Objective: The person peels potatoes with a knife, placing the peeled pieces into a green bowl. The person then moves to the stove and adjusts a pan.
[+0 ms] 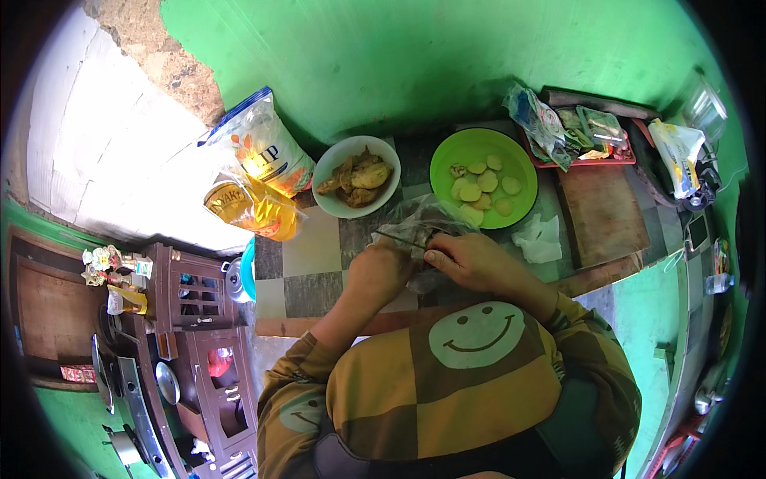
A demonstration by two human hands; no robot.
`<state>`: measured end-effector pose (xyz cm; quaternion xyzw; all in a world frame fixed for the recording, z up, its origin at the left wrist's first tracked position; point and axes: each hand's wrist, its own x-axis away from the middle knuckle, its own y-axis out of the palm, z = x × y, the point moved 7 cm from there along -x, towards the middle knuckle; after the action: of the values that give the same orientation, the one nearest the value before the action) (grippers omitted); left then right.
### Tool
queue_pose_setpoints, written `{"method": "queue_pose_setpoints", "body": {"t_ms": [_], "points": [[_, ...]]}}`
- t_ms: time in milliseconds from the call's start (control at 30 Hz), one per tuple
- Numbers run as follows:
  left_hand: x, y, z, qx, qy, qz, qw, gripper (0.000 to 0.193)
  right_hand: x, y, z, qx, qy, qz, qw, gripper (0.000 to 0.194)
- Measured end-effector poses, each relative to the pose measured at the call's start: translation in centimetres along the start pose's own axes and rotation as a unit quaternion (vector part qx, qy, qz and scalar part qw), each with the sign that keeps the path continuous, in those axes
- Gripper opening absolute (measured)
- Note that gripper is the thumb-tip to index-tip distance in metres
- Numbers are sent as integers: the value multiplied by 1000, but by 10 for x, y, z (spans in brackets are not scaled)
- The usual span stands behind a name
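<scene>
My left hand (380, 270) and my right hand (470, 258) meet over the checkered tabletop (311, 239), both gripping a clear plastic bag (428, 215). A thin dark strip (400, 239) stretches between my fingers across the bag; I cannot tell whether it is a blade or a band. What the bag holds is hard to make out. Just beyond it, a green plate (440, 173) carries several pale peeled pieces that look like potato slices. To its left, a white bowl (386, 203) holds cooked, brownish chicken pieces.
A pouch of cooking oil (257, 206) leans by a printed plastic pack (269, 149) at left. Crumpled white tissue (538, 238) and a wooden board (604, 215) lie right. Behind stands a red tray (625, 157) of packaged food. The green wall (383, 66) bounds the table.
</scene>
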<state>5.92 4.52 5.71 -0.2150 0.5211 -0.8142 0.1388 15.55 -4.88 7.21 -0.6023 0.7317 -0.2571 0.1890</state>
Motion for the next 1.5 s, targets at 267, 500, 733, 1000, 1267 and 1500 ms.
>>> {"method": "queue_pose_setpoints", "body": {"t_ms": [267,500,733,1000,1267,1500], "points": [[11,-14,-13,-56,-10,-3,998,34,3,7,4,34,-22,-28,999,36],[9,4,-16,58,27,64,996,38,3,-1,14,136,60,0,989,45],[5,5,-5,138,82,114,980,36,3,-15,13,138,74,28,987,41],[20,-25,-17,226,5,189,956,27,3,-5,9,38,61,-25,997,45],[20,-8,-12,569,20,155,807,33,1,-7,4,5,-47,53,997,46],[-6,31,-13,698,-3,87,711,42,0,2,1,42,-43,25,998,51]]}}
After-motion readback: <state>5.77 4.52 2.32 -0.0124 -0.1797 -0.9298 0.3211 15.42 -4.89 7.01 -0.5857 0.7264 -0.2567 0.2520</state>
